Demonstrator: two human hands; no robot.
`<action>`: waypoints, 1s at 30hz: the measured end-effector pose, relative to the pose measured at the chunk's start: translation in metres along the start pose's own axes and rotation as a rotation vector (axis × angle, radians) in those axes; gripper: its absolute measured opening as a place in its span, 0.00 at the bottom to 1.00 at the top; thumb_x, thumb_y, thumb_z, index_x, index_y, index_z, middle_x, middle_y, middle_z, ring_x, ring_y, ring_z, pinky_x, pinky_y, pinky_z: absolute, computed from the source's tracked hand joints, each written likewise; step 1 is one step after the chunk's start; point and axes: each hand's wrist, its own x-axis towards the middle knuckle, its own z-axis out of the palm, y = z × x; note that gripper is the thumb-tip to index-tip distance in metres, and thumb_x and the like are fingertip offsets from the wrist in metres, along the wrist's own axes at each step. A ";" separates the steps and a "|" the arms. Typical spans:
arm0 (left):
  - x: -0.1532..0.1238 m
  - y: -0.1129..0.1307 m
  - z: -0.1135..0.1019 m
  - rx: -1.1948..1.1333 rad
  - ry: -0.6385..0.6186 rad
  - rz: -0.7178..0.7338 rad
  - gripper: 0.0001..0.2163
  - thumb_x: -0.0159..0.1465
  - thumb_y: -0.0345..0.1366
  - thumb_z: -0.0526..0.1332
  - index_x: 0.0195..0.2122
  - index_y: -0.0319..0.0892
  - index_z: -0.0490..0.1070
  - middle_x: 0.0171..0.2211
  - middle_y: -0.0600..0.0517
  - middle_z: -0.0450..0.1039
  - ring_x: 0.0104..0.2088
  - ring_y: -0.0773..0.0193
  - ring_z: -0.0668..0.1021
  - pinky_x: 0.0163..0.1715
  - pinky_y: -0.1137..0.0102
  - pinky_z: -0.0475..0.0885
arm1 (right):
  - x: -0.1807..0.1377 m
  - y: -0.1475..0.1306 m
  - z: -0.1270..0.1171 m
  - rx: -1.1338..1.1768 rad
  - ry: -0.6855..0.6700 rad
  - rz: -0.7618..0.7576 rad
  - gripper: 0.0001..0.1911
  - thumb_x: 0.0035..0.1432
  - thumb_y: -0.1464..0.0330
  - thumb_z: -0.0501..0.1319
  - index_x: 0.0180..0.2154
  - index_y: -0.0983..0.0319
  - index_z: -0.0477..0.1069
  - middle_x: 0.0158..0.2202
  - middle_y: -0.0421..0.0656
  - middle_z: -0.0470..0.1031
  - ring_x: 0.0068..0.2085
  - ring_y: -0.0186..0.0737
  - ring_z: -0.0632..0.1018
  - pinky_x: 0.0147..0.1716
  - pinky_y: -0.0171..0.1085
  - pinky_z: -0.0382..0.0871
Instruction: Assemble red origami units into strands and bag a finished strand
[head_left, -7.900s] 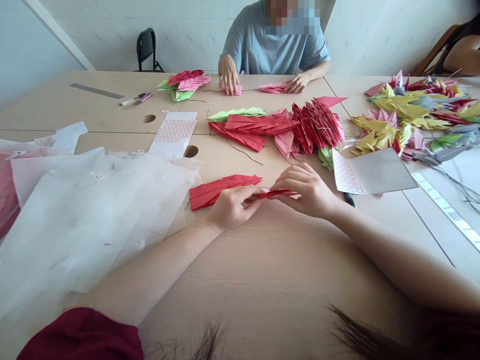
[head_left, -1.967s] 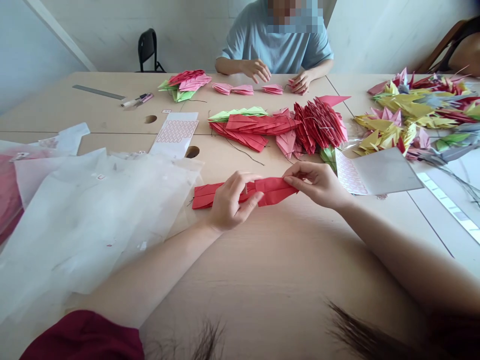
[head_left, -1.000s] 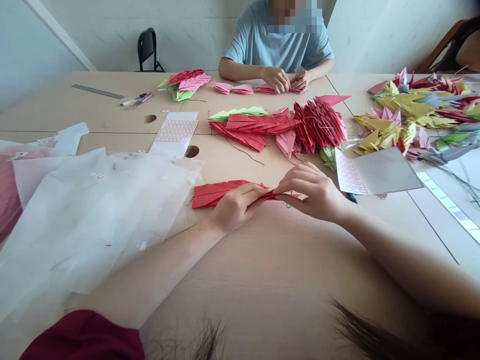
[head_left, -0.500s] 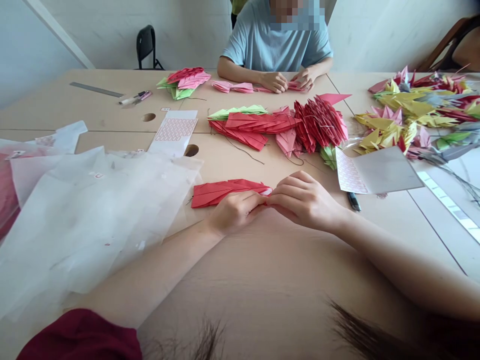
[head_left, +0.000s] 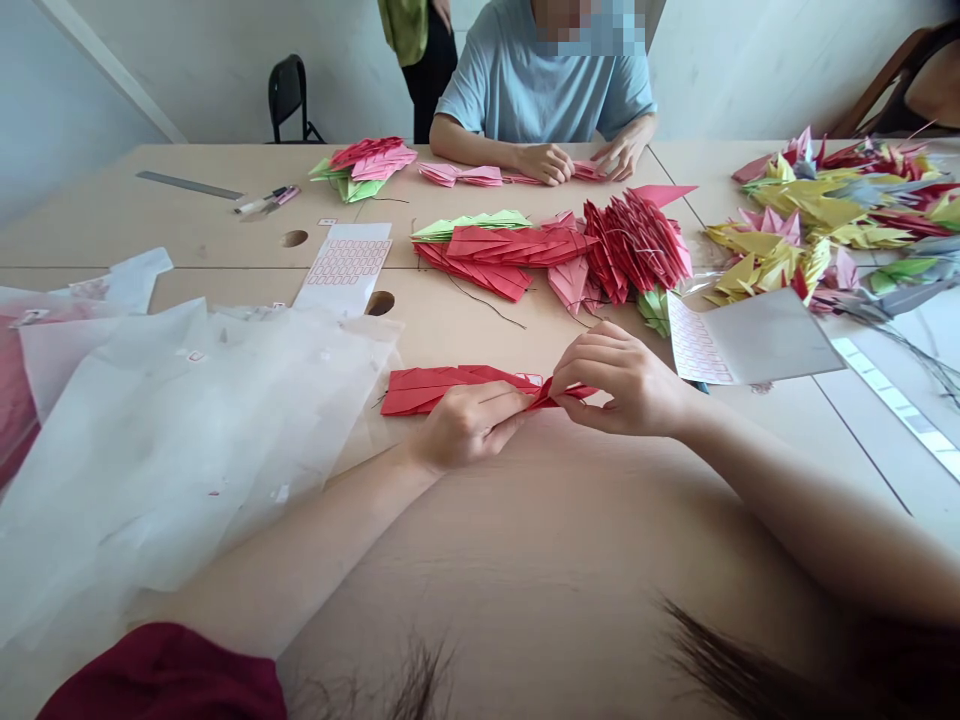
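A long string of red folded paper lies on the table before me, its layers overlapping. My left hand is closed on the string's right part, pressing it between thumb and fingers. At the right end, my right hand pinches a red folded piece, whose narrow tip pokes out between the fingers. A small white and red sticker shows on the paper just above my left fingertips. Part of the string is hidden behind my left hand.
Translucent plastic bags cover the left side. Bundles of red folded paper lie beyond my hands. A sticker sheet and a curled white sheet flank them. Yellow folded paper is heaped at right. A person sits opposite.
My right hand has moved slightly right and up, and a red piece now shows under its fingers. My left hand has stayed on the string. A standing person shows more behind the seated one.
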 end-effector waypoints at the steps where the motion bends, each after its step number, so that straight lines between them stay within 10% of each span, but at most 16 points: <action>1: 0.000 0.000 0.000 0.010 -0.001 -0.002 0.08 0.63 0.27 0.60 0.42 0.42 0.74 0.34 0.51 0.80 0.32 0.67 0.81 0.31 0.75 0.76 | -0.001 0.003 -0.001 0.013 0.001 -0.004 0.04 0.57 0.73 0.60 0.34 0.59 0.69 0.31 0.39 0.77 0.33 0.37 0.76 0.37 0.40 0.66; 13: 0.002 -0.005 0.001 0.007 0.026 -0.098 0.04 0.63 0.28 0.61 0.38 0.40 0.74 0.30 0.52 0.77 0.30 0.68 0.79 0.31 0.75 0.75 | -0.003 0.010 -0.005 -0.040 -0.041 0.092 0.17 0.57 0.58 0.65 0.46 0.59 0.70 0.43 0.47 0.77 0.43 0.46 0.75 0.43 0.44 0.66; 30: -0.002 -0.004 0.003 -0.073 -0.047 -0.052 0.09 0.64 0.27 0.60 0.45 0.41 0.73 0.39 0.49 0.78 0.39 0.65 0.81 0.39 0.74 0.78 | -0.004 -0.001 0.016 0.045 0.053 0.033 0.03 0.60 0.69 0.62 0.38 0.58 0.72 0.33 0.40 0.79 0.35 0.38 0.78 0.42 0.42 0.69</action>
